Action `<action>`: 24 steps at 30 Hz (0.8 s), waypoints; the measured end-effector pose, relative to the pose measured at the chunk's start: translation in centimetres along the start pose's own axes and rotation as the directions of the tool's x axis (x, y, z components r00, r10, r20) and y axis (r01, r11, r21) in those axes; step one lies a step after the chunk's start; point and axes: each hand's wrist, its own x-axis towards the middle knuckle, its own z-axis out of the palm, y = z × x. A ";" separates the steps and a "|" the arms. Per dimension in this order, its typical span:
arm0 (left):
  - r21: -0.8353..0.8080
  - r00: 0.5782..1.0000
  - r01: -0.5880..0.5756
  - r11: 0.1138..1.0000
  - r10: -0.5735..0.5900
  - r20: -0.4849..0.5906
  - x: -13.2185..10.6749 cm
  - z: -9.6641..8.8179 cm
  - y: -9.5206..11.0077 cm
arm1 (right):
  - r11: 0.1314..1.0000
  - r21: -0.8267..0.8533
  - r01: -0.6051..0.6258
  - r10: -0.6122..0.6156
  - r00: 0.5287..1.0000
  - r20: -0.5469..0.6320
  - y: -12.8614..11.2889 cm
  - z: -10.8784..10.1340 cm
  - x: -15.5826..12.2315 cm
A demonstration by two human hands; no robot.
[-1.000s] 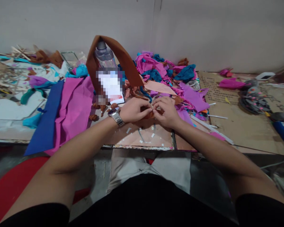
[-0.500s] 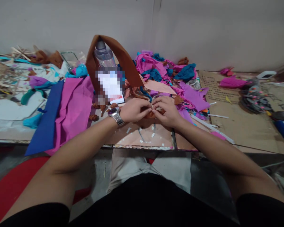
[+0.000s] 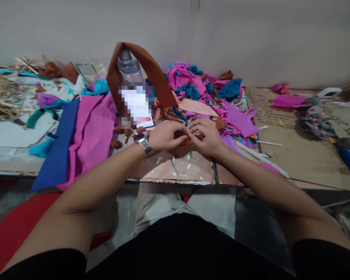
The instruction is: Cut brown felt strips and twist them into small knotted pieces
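My left hand [image 3: 168, 135], with a watch [image 3: 144, 142] on its wrist, and my right hand [image 3: 205, 136] meet above the front of the table. Both are closed in a pinch on a small piece of brown crepe paper [image 3: 189, 140], mostly hidden by the fingers. Just beyond my left hand lies a lit phone [image 3: 137, 105], leaning by a clear bottle [image 3: 130, 70]. A long brown paper strip [image 3: 151, 66] is draped over the bottle cap. Several small twisted brown paper pieces [image 3: 127, 134] lie left of the watch.
Pink and teal crepe paper [image 3: 186, 79] is heaped behind my hands, purple paper [image 3: 240, 118] to the right. Pink sheets [image 3: 90, 132] and a blue sheet [image 3: 56, 151] overhang the front edge at left. White sticks [image 3: 262, 159] lie right; a red stool [image 3: 23, 229] stands below left.
The fingers of both hands have shifted very slightly around the brown paper. Everything else on the table stays in place.
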 end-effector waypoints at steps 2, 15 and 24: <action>0.008 1.000 0.010 1.000 -0.010 0.006 0.0 0.0 0.1 | 1.000 -0.003 -0.002 0.002 1.000 0.001 -0.1 0.0 0.0; 0.140 0.999 -0.044 0.989 0.040 0.032 -0.1 0.3 -0.3 | 0.999 -0.026 -0.047 0.048 0.997 0.057 -0.1 0.2 -0.2; -0.036 1.000 0.005 0.999 -0.004 0.031 0.1 -0.1 0.1 | 0.999 -0.031 0.015 -0.013 0.996 0.089 -0.4 0.0 0.0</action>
